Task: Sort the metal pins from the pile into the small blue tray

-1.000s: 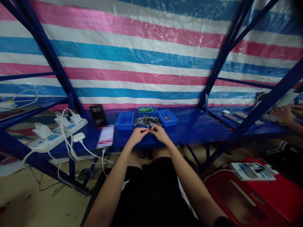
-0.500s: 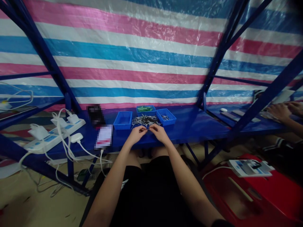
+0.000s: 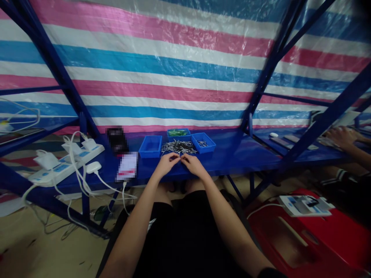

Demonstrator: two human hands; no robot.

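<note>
My left hand (image 3: 167,163) and my right hand (image 3: 192,163) meet at the front edge of the blue table, fingertips pinched and nearly touching. What they pinch is too small to make out. Just beyond the fingers lies a loose pile of thin, silvery and dark stick-like pieces (image 3: 177,147). Left of that pile stands a blue tray (image 3: 149,155) with no contents visible. A second blue tray (image 3: 179,138), behind the pile, has green material (image 3: 177,132) in it. The right-hand blue tray (image 3: 207,148) contains several more thin pieces (image 3: 202,143).
On the left sit a white power strip (image 3: 62,170) with chargers and tangled cables, a phone (image 3: 127,166) on a cable and a dark pixelated object (image 3: 117,140). Blue frame posts flank the table (image 3: 237,154). Another person's hands (image 3: 343,137) are at far right, above a red stool (image 3: 327,235).
My hands have shifted slightly, and the fingertips have come closer together. A thin piece that showed between them before is no longer distinguishable. Trays and pile look the same.
</note>
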